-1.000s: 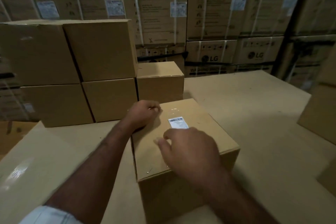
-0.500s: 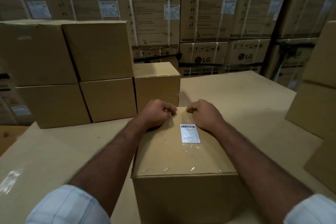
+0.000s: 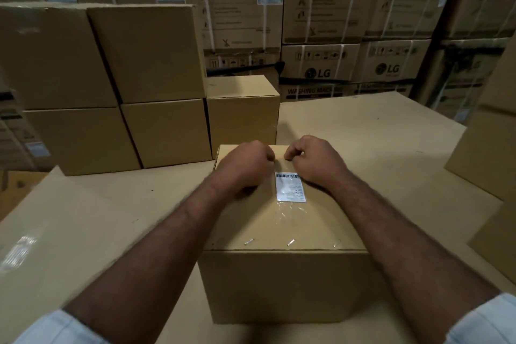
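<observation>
A closed cardboard box [image 3: 282,282] stands in front of me on a cardboard-covered surface. A white barcode label [image 3: 289,186] lies under clear tape on its top, and three metal staples run along the near top edge. My left hand [image 3: 242,165] rests on the far part of the top, left of the label, with its fingers curled under. My right hand [image 3: 314,160] rests beside it, right of the label, curled the same way. The fingertips of both hands are hidden, and I see nothing held in them.
Plain cartons [image 3: 145,86] are stacked two high at the left, with a single one [image 3: 243,117] just behind my box. More cartons [image 3: 485,148] stand at the right edge. Strapped appliance cartons [image 3: 321,22] form a wall at the back. The cardboard work surface [image 3: 363,134] stretches to the right.
My right hand left the label and moved to the box's far edge beside my left hand, curling into a fist. The box now sits square to me instead of angled.
</observation>
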`<control>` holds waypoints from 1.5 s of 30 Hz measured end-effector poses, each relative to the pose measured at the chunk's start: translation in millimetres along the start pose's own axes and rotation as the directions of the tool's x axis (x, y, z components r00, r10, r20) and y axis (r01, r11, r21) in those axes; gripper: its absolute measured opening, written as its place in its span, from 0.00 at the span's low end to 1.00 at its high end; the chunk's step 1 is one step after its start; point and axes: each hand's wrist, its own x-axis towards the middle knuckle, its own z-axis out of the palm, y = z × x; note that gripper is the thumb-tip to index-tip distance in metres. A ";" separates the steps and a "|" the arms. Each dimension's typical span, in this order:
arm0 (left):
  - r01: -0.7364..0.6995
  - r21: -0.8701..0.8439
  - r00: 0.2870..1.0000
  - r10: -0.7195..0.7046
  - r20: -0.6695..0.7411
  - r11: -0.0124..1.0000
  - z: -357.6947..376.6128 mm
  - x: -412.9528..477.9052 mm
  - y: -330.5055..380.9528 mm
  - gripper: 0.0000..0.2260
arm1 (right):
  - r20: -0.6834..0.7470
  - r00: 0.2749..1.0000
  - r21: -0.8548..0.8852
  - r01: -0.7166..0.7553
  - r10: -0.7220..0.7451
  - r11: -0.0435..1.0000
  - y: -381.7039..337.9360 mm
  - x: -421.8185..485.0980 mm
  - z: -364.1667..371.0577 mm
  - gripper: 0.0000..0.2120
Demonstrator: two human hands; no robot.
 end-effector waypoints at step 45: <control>-0.011 -0.761 0.999 -0.029 -0.040 0.649 18.2 17.3 -8.6 0.04 | 0.351 0.920 0.485 -0.336 0.172 0.807 -7.4 -27.3 -32.4 0.36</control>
